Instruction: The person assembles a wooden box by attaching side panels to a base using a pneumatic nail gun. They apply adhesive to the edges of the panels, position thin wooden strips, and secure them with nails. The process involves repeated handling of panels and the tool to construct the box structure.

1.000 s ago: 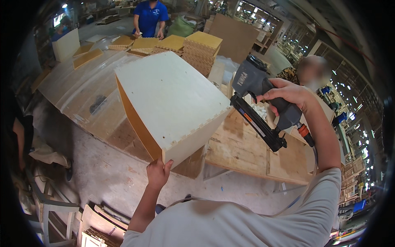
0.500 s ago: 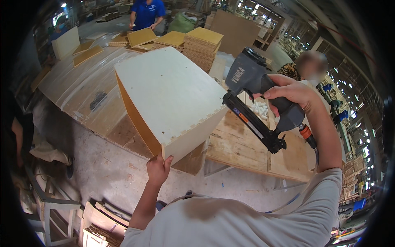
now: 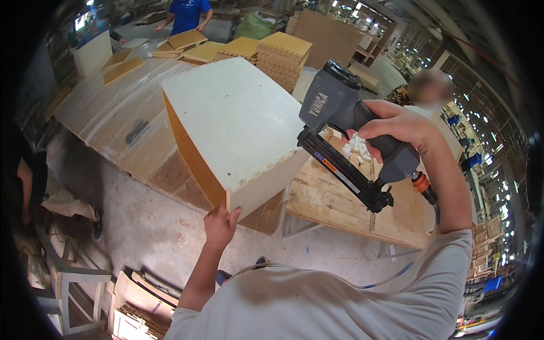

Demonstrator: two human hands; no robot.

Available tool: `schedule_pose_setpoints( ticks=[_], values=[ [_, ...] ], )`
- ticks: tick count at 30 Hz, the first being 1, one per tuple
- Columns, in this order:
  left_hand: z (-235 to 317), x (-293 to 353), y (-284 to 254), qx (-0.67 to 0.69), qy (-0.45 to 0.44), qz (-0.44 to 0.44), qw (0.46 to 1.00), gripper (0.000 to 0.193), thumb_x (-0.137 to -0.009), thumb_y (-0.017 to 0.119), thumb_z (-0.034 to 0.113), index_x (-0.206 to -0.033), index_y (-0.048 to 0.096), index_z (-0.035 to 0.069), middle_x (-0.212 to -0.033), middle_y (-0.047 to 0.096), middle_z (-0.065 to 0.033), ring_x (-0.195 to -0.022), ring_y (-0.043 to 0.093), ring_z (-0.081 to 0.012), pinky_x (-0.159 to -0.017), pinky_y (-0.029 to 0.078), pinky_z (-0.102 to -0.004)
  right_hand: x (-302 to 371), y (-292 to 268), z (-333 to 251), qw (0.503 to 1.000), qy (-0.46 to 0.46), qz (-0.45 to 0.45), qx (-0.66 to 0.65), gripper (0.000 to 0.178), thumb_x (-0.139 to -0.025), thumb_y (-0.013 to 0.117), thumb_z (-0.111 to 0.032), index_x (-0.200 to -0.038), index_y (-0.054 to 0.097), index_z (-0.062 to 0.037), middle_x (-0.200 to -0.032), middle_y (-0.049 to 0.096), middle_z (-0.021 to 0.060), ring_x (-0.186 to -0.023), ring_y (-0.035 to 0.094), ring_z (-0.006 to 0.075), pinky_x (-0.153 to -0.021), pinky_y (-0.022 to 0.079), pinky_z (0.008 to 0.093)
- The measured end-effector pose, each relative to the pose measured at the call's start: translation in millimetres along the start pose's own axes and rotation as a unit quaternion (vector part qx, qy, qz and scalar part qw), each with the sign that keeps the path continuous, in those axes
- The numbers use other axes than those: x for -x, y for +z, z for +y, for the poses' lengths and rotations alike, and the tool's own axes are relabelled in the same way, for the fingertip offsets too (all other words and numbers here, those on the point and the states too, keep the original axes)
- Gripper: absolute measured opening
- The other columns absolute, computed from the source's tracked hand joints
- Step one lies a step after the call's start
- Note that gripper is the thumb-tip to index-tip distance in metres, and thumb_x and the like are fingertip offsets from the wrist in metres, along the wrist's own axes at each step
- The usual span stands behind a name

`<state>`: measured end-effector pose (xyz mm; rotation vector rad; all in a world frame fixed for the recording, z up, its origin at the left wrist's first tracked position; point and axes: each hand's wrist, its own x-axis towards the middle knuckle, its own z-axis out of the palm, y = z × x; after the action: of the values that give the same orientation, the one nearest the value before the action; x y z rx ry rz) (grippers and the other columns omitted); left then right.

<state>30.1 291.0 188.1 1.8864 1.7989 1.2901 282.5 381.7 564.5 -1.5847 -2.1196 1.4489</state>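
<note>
A wooden box (image 3: 232, 119) with a pale top panel and finger-jointed edges rests on the workbench in front of me. My left hand (image 3: 221, 224) grips its near lower corner, thumb on the pale side and fingers curled beneath. In my right hand (image 3: 394, 130) is a dark grey pneumatic nail gun (image 3: 351, 119), my fingers wrapped round its handle. The gun's nose is at the box's right edge, at the jointed corner; whether it touches cannot be made out. An orange hose fitting (image 3: 420, 182) joins the gun's handle to an air hose.
The wooden workbench (image 3: 107, 127) spreads to the left. Stacked yellowish panels (image 3: 283, 51) stand behind the box. White small pieces (image 3: 357, 147) lie right of it. A person in a blue shirt (image 3: 190, 14) stands across the bench, another person (image 3: 428, 93) at the right. A stool frame (image 3: 82, 277) stands lower left.
The nail gun has shifted slightly left and down, its nose now overlapping the box's right edge. The person in blue has moved left and spread their hands. My left hand keeps its grip.
</note>
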Motion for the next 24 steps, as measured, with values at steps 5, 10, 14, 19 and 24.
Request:
schedule_pose_setpoints(
  ticks=[5,10,14,19,24],
  values=[
    [2,-2,-2,-0.001,-0.002,-0.006,1.0,0.037,-0.09,0.056,0.034,-0.1,0.057,-0.002,-0.063,0.059,-0.0159,-0.057,0.06,-0.0337,-0.054,0.048,-0.0423,1,5,0,0.998,-0.049,-0.032,-0.029,0.033,-0.079,0.067,-0.02,-0.102,0.056,0.0022,-0.08,0.059,0.0065,-0.053,0.057,0.0138,-0.049,0.048,0.0286],
    [3,-2,-3,-0.007,-0.002,-0.006,1.0,0.037,-0.09,0.057,0.033,-0.104,0.057,-0.001,-0.064,0.06,-0.0155,-0.057,0.06,-0.0331,-0.054,0.048,-0.0422,-1,17,-11,0.997,-0.044,-0.063,-0.017,0.032,-0.08,0.066,-0.019,-0.102,0.056,0.0021,-0.085,0.06,0.008,-0.054,0.057,0.0139,-0.049,0.049,0.0286],
    [5,-2,-3,0.003,-0.002,0.003,1.0,0.039,-0.089,0.058,0.034,-0.104,0.058,-0.002,-0.062,0.06,-0.0145,-0.057,0.06,-0.0323,-0.054,0.049,-0.0414,-4,24,-12,0.997,-0.032,-0.066,-0.002,0.03,-0.08,0.065,-0.018,-0.1,0.056,0.0018,-0.085,0.06,0.0073,-0.055,0.057,0.0136,-0.049,0.048,0.028],
    [8,-3,-3,-0.02,-0.028,-0.023,0.999,0.042,-0.09,0.057,0.037,-0.105,0.058,-0.003,-0.065,0.061,-0.0147,-0.06,0.062,-0.0307,-0.055,0.05,-0.04,1,30,-17,0.996,-0.05,-0.066,0.013,0.03,-0.08,0.066,-0.019,-0.1,0.056,0.0005,-0.081,0.059,0.0054,-0.054,0.056,0.0129,-0.048,0.047,0.0269],
    [8,-3,-4,-0.02,-0.011,-0.003,1.0,0.043,-0.09,0.056,0.037,-0.106,0.058,-0.003,-0.066,0.062,-0.0154,-0.059,0.062,-0.0311,-0.056,0.05,-0.0398,-3,46,-27,0.99,-0.078,-0.119,-0.007,0.031,-0.08,0.066,-0.018,-0.102,0.056,0.0,-0.08,0.058,0.0049,-0.053,0.056,0.0128,-0.048,0.046,0.0265]
  ],
)
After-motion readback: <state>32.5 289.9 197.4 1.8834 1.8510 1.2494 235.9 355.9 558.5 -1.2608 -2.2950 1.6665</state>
